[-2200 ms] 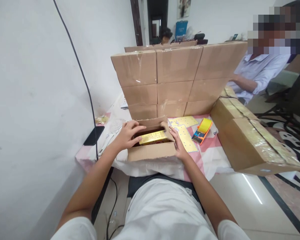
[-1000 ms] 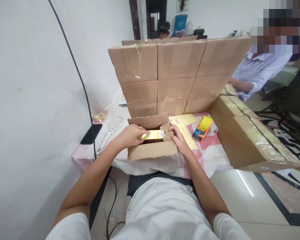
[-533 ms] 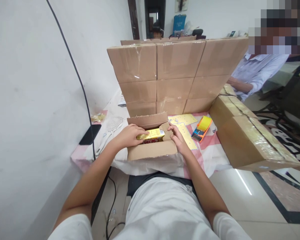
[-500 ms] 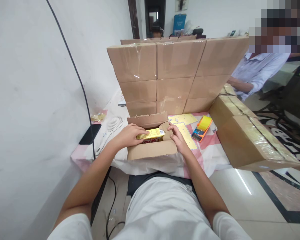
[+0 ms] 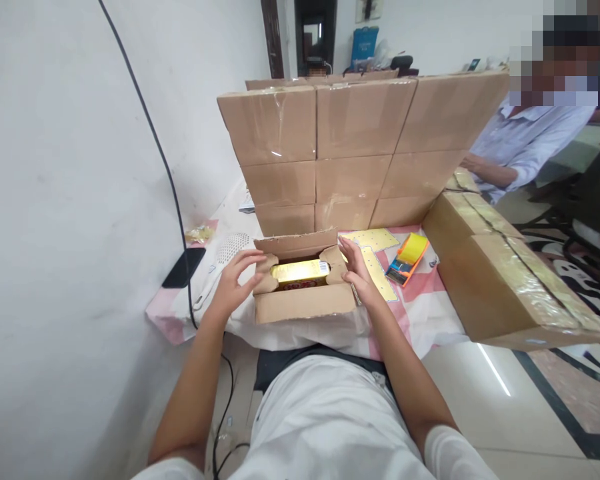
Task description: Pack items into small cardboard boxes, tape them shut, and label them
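A small cardboard box [image 5: 305, 305] stands in front of me with its long flaps spread and its short end flaps folded inward. Inside lies a yellow carton [image 5: 300, 270], framed by those end flaps. My left hand [image 5: 237, 283] is at the box's left end, fingers apart and curved beside the left flap. At the opposite end, my right hand [image 5: 359, 272] has its thumb and fingers spread around the right corner, holding nothing. To the right of it lies an orange tape dispenser [image 5: 407, 260] with a yellow roll.
Stacked, taped cardboard boxes [image 5: 357, 133] rise behind the open box. More boxes [image 5: 490, 280] line the right side. A black phone [image 5: 183, 268] and a hanging cable [image 5: 167, 173] are at left. Yellow sheets [image 5: 377, 273] lie on the cloth. A person in a light shirt [image 5: 530, 143] sits at right.
My left hand has come off the yellow carton and moved left to the box's end. The left end flap is now folded in. My right hand has opened slightly at the right end.
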A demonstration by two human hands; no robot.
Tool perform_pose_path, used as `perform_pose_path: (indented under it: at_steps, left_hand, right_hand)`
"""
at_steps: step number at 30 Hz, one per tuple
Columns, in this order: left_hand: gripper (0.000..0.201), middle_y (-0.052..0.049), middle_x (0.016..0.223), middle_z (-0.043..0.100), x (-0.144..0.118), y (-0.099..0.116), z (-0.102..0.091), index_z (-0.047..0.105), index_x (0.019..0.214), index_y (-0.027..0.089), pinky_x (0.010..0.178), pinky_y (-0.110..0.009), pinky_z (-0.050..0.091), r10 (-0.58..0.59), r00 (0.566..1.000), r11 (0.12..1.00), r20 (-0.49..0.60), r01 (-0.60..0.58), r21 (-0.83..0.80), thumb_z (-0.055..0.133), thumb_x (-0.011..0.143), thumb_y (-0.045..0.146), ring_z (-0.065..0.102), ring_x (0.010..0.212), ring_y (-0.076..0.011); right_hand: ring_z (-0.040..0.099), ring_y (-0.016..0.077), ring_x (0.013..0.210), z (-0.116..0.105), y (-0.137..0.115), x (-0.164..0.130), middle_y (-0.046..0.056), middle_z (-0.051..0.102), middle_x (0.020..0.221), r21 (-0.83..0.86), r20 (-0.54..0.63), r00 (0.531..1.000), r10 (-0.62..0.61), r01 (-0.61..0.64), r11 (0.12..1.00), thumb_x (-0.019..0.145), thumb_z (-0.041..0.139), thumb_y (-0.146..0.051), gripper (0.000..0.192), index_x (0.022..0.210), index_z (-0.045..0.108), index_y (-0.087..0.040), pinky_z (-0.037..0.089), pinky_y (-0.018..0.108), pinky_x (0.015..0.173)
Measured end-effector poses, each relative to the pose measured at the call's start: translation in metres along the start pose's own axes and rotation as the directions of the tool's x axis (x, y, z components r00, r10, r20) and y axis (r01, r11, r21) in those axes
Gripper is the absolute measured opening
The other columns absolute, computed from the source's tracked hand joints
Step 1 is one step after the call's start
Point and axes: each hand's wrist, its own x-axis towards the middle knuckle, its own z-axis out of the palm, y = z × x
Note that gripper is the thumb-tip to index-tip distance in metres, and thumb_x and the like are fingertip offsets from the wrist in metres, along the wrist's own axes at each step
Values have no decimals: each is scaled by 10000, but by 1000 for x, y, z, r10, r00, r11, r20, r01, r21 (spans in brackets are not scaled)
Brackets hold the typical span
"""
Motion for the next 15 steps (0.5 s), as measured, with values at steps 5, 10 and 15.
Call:
perform_pose_path:
  at_steps: [5,10,15]
  left_hand:
    - [1161,-247,1593,417,-52,-22,6,475,1527,208,1181,-605,388,195,975,977,103,-203,69,616,631,932,406,1485,-433]
    - [347,-128,1242,675,-49,-10,18,700,1089,249,1106,-540,460,189,977,964,-96,-167,206,664,915,547,574,1316,-340]
    - [383,-149,1209,588,-26,22,45,583,1227,195,982,-473,537,-106,861,969,-498,202,143,642,925,421,599,1170,-289]
  right_hand:
    - [362,290,1523,3,3,11,13,422,1625,62,-13,1000,-3,4,998,740,581,-341,848,1552,335,-344,327,508,1244]
    - [445,334,1419,1,2,13,63,536,1435,-96,-1,997,-73,73,993,785,562,-389,389,1136,688,-279,339,526,1219]
    - [427,336,1434,-5,2,12,84,560,1423,-154,1,991,-131,130,979,923,501,-513,319,935,685,-253,305,556,1230]
